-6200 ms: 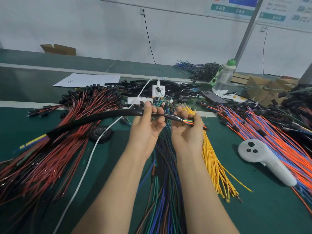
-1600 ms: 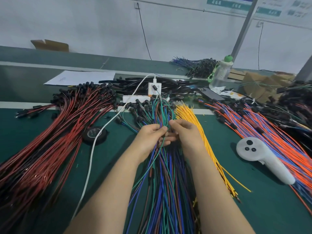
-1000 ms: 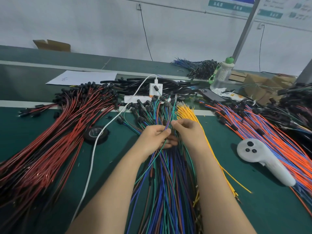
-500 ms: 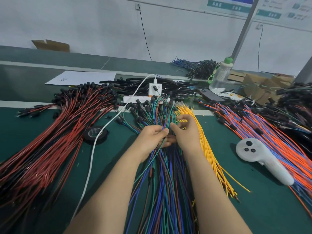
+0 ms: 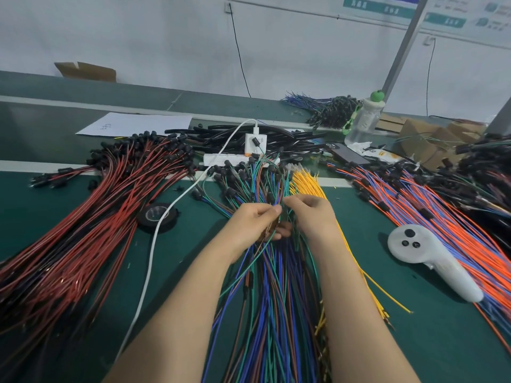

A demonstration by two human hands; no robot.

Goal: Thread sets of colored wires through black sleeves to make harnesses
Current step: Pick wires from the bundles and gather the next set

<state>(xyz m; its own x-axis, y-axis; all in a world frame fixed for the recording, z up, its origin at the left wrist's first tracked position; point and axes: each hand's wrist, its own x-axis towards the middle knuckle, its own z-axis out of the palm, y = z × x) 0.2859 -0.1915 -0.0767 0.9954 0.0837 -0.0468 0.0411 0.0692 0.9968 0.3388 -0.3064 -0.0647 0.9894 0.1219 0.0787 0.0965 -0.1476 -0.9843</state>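
From my end, the blue, green and brown wires (image 5: 271,286) run in a thick fan straight down the middle of the worktop (image 5: 428,341), black plugs on their far tips. My left hand (image 5: 254,219) pinches a few strands partway along and my right hand (image 5: 312,214) pinches at the same bunch right beside it. The yellow wires (image 5: 309,186) lie just right of that bunch in a thin sheaf, partly hidden under my right wrist. The red and black wires (image 5: 91,230) sprawl wide on the left, the orange and blue wires (image 5: 442,217) on the right. The black sleeves (image 5: 226,136) sit in a loose heap of tubes at the back, behind the middle bunch.
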